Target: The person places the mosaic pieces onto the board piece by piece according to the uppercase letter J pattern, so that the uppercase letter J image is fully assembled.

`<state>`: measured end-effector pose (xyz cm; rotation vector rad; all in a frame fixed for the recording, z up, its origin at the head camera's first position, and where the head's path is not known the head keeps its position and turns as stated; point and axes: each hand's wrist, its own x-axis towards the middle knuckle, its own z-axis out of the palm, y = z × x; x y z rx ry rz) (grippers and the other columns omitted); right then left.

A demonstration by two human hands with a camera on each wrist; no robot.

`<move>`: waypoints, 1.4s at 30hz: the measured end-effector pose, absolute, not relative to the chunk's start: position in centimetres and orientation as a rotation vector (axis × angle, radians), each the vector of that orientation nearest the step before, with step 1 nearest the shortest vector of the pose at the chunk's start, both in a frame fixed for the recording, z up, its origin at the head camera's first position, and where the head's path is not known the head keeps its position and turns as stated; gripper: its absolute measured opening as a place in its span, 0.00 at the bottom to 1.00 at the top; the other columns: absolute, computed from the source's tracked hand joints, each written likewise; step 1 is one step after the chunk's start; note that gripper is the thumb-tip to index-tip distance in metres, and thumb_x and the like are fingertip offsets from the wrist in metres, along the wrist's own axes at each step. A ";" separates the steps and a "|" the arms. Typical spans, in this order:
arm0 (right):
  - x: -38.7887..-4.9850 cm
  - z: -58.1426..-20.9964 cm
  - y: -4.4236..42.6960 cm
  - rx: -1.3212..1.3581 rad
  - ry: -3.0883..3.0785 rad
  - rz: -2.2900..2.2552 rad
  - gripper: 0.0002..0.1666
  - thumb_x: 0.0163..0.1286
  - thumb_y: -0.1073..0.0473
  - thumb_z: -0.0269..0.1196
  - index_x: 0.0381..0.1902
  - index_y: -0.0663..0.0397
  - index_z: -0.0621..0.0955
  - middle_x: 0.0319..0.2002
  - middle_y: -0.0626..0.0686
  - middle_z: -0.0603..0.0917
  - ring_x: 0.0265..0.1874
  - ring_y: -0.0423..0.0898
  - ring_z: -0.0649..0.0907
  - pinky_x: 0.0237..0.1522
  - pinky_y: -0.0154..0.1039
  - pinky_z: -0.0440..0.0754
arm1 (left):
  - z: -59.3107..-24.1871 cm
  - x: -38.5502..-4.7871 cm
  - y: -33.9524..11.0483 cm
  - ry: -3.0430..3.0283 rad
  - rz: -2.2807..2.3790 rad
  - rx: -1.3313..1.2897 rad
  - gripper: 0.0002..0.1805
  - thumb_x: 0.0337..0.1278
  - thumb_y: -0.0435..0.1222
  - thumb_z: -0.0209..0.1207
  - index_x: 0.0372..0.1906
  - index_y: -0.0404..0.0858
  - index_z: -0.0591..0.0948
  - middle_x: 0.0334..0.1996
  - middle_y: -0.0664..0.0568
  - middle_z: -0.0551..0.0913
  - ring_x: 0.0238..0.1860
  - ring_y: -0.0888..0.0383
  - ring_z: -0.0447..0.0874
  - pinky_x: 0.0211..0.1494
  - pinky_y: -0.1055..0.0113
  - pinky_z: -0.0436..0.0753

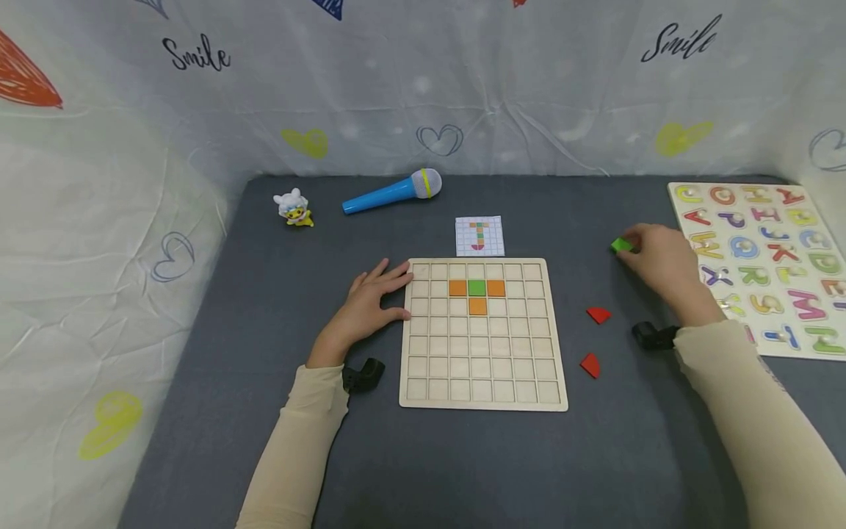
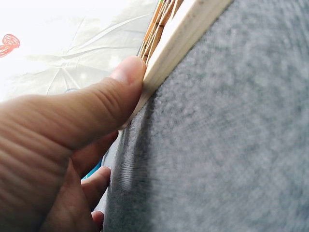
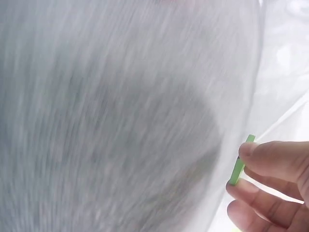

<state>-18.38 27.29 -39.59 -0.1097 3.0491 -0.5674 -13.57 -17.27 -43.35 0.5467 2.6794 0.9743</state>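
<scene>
In the head view a wooden grid board (image 1: 440, 367) lies on the dark table, with orange tiles (image 1: 477, 306) and one green tile (image 1: 476, 287) set in its upper cells in a T shape. My left hand (image 1: 363, 308) rests at the board's left edge, fingers spread; in the left wrist view its thumb (image 2: 108, 99) touches the board's side. My right hand (image 1: 664, 261) pinches a green square tile (image 3: 240, 162) between thumb and fingers, right of the board. Two red quarter-round tiles (image 1: 598, 315) lie between the board and my right arm.
A pattern card (image 1: 489, 246) with a coloured T-like figure lies just beyond the board. A blue toy microphone (image 1: 386, 195) and a small figurine (image 1: 294, 209) stand at the back left. An alphabet puzzle board (image 1: 803, 345) lies at the right, partly under my right forearm.
</scene>
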 end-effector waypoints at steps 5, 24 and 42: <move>-17.3 -39.1 24.6 -0.192 3.067 -0.585 0.18 0.60 0.62 0.62 0.47 0.67 0.78 0.41 0.67 0.79 0.32 0.60 0.78 0.27 0.54 0.74 | -43.4 -13.5 -17.3 2.685 0.984 0.545 0.39 0.48 0.42 0.66 0.67 0.44 0.65 0.70 0.57 0.56 0.72 0.52 0.39 0.69 0.46 0.37; -13.1 -38.7 15.0 -0.862 3.041 -0.529 0.15 0.54 0.63 0.69 0.41 0.58 0.83 0.38 0.55 0.83 0.38 0.52 0.81 0.38 0.51 0.76 | -43.6 -13.6 -17.3 2.687 0.984 0.560 0.39 0.48 0.42 0.66 0.67 0.44 0.65 0.70 0.57 0.56 0.72 0.52 0.39 0.69 0.46 0.37; -10.9 -40.0 11.1 -1.074 2.877 -0.448 0.16 0.50 0.61 0.71 0.39 0.52 0.84 0.35 0.49 0.82 0.34 0.46 0.80 0.38 0.45 0.76 | -43.4 -13.6 -17.3 2.681 0.987 0.559 0.39 0.48 0.42 0.66 0.67 0.44 0.65 0.70 0.56 0.56 0.72 0.52 0.39 0.69 0.46 0.37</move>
